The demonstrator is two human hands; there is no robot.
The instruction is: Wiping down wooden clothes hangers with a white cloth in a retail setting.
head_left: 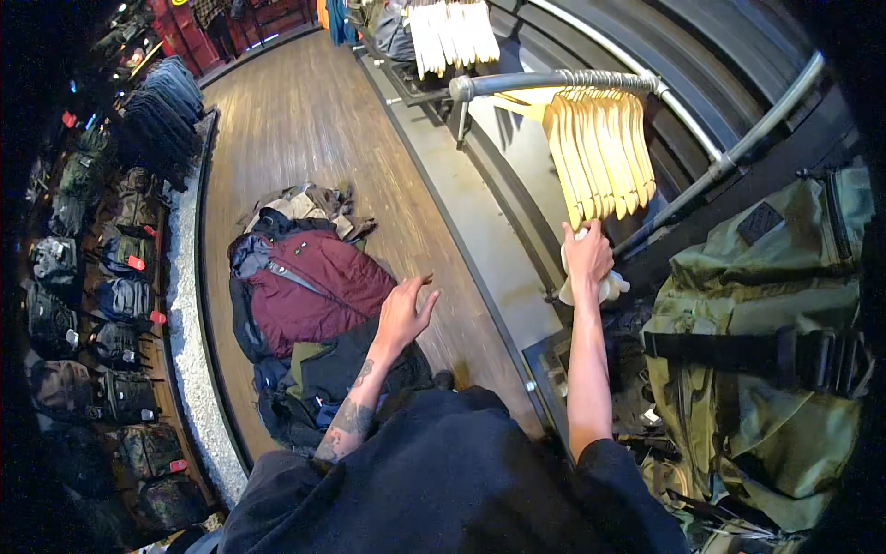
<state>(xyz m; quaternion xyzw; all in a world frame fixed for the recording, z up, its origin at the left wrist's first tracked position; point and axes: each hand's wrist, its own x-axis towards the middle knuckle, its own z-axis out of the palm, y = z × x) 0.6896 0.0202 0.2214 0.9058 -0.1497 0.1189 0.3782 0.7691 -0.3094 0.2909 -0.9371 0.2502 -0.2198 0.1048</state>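
My right hand (588, 257) is closed around a crumpled white cloth (611, 287), which bulges out behind the fingers and below the palm. Its fingertips meet the lower end of one of the light wooden hangers (591, 152), which hang in a tight row from a metal rail (517, 85). I cannot tell whether they grip that hanger or only touch it. My left hand (403, 312) is in the air with fingers apart and nothing in it. Nearest to it is a maroon jacket (318, 282), lying on top of a heap of dark clothes (355, 369) on the floor.
Large olive-green bags (766, 351) with black straps crowd my right side. Shelves of small bags (125, 295) line the left, behind a strip of white pebbles (189, 323). More pale hangers (450, 35) stand at the far end, beyond the wooden floor (286, 111).
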